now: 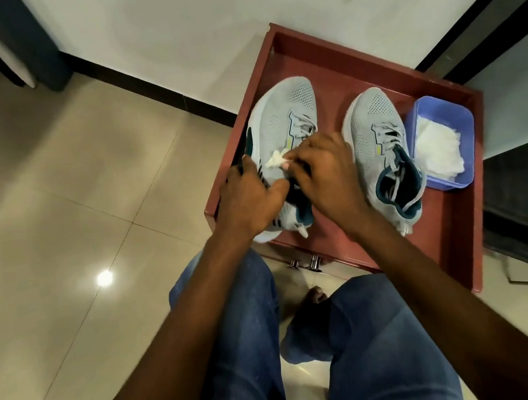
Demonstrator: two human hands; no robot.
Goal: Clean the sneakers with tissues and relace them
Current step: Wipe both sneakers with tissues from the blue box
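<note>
Seated view, both my forearms extended over denim-clad knees toward a red tray-like surface (460, 239) on glossy beige floor tiles (52, 214). My left hand (250, 200) is curled around the near side of the left sneaker (281, 118), steadying it. My right hand (327, 176) is closed, fingers pinching a crumpled white tissue (275, 160) pressed to that shoe's side beside the laces; the hands hide its collar and heel. The right sneaker (379, 134), grey knit mesh with teal lining and loose laces, stands just beside it, untouched. A lilac plastic tub (460, 122) of folded white tissues (436, 146) sits against this shoe, at the tray's right edge.
</note>
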